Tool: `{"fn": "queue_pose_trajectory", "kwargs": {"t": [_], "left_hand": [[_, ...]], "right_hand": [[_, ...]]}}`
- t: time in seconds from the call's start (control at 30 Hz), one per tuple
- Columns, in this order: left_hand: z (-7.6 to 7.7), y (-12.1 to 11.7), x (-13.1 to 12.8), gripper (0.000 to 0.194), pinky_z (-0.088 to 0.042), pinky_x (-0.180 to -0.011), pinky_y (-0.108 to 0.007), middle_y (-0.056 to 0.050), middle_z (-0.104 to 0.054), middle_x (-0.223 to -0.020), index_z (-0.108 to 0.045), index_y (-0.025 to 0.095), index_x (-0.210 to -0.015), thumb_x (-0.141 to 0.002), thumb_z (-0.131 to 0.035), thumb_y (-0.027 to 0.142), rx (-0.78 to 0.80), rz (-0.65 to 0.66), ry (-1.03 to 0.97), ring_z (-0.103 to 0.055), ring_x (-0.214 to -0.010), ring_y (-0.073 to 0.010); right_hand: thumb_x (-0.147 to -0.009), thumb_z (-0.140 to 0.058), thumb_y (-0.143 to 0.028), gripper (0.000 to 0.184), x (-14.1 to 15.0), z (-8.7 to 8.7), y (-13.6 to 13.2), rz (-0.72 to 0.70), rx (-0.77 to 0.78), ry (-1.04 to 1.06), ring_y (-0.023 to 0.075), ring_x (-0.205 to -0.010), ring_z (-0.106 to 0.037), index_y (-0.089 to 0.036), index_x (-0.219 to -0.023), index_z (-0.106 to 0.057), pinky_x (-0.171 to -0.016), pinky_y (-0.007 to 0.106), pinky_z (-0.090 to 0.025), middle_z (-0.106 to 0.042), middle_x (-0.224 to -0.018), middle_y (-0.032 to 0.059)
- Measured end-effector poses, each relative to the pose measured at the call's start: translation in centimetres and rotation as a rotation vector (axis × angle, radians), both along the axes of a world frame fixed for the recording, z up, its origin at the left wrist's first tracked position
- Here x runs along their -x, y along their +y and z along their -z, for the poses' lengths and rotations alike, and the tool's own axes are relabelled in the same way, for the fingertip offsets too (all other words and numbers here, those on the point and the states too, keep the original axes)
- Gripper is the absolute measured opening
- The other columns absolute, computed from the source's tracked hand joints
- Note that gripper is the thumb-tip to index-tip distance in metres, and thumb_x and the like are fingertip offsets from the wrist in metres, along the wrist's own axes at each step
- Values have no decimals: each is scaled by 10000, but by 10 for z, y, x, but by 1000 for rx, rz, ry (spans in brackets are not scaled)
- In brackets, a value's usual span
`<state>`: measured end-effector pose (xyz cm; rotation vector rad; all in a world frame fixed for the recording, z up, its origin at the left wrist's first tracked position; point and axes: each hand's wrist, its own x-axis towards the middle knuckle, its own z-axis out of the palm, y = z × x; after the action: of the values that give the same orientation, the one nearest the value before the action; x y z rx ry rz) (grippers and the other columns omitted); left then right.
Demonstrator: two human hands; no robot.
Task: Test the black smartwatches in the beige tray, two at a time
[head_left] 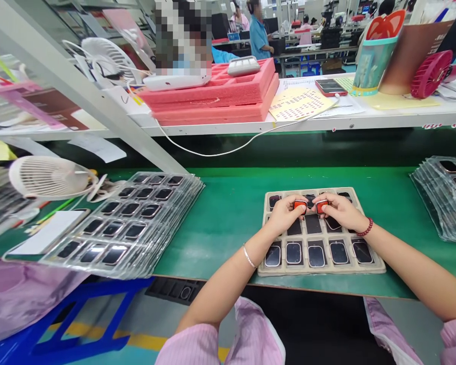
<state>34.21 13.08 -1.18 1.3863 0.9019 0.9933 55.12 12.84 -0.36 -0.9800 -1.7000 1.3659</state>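
Note:
A beige tray [321, 269] on the green bench holds square, dark-faced watch cases [316, 256] in rows of pockets. Over the tray's middle, my left hand [285, 214] pinches a small watch case [300, 205] with an orange-red side showing. Close beside it, my right hand [340, 210] grips a similar orange-red watch case [321, 206] between thumb and fingers. Both pieces are held apart, a short gap between them. Pockets below my hands show dark bottoms, and my hands hide part of the back rows.
Left on the green bench [213, 218] stands a stack of clear trays [137, 243] with watch cases, near a white fan [53, 177]. Another clear-tray stack [433, 203] sits far right. A white shelf [220, 126] above carries red foam trays [213, 109]; a cable [213, 154] droops from it.

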Motion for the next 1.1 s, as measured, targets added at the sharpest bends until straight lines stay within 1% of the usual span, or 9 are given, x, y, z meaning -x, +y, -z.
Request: {"fn": "queue_pose_trajectory", "kwargs": {"t": [0.17,0.27,0.37,0.43,0.53,0.67,0.87,1.0,1.1], "left_hand": [[-4,-1,0,294,-542,-555,-228,-51,-668,-734,-657,118,-932,-769,-700,360,37,0,-14,-660,-691,-153],[-5,-2,1,303,-516,-524,-210,-51,-677,-738,-658,124,-925,-789,-682,394,27,-3,-9,-643,-636,-131],[-6,-1,2,323,-485,-502,-200,-60,-691,-760,-657,129,-936,-819,-639,429,24,-17,1,-646,-622,-131],[-6,-1,2,334,-454,-478,-191,-69,-703,-797,-653,128,-971,-836,-612,430,28,-30,10,-647,-608,-129],[-6,0,2,335,-415,-454,-172,-90,-716,-924,-632,135,-1071,-852,-583,383,45,-48,20,-671,-634,-134],[-5,1,2,331,-419,-456,-167,-110,-709,-1007,-617,133,-1121,-864,-551,331,54,-38,28,-687,-671,-142],[-4,2,4,356,-457,-479,-180,-107,-704,-1025,-625,134,-1141,-836,-599,317,27,-34,25,-675,-673,-136],[-4,3,5,358,-470,-484,-188,-123,-651,-1187,-651,140,-1114,-812,-641,331,-3,-48,45,-673,-680,-129],[-4,2,4,385,-468,-482,-186,-125,-678,-1124,-636,134,-1130,-805,-657,339,23,-31,52,-679,-694,-143]], "right_hand": [[-849,-590,-304,179,-1,-1,0,-4,45,27,142,-646,-646,-178,-952,-665,-600,279,-571,-688,-831,47],[-854,-602,-336,192,-1,-1,-1,-7,60,39,141,-656,-648,-177,-939,-671,-601,267,-569,-697,-817,47],[-847,-622,-350,193,-1,-2,-2,4,76,31,139,-649,-648,-178,-921,-670,-588,254,-562,-706,-791,45],[-829,-643,-348,187,-1,-4,-3,5,82,28,137,-634,-642,-178,-903,-666,-570,245,-555,-707,-770,41],[-807,-663,-331,176,0,-5,-3,3,78,22,133,-621,-634,-175,-888,-660,-549,237,-542,-709,-761,41],[-813,-647,-319,165,0,-4,-3,17,74,4,135,-616,-629,-172,-888,-649,-538,236,-531,-712,-747,44],[-799,-640,-293,163,3,-4,-2,14,40,12,139,-630,-633,-174,-909,-628,-523,233,-518,-693,-732,29],[-797,-632,-274,169,3,-3,0,13,25,9,134,-648,-621,-178,-935,-618,-545,238,-516,-688,-780,31],[-803,-618,-261,183,2,-1,1,16,19,-4,129,-637,-603,-176,-966,-613,-561,246,-509,-684,-816,36]]}}
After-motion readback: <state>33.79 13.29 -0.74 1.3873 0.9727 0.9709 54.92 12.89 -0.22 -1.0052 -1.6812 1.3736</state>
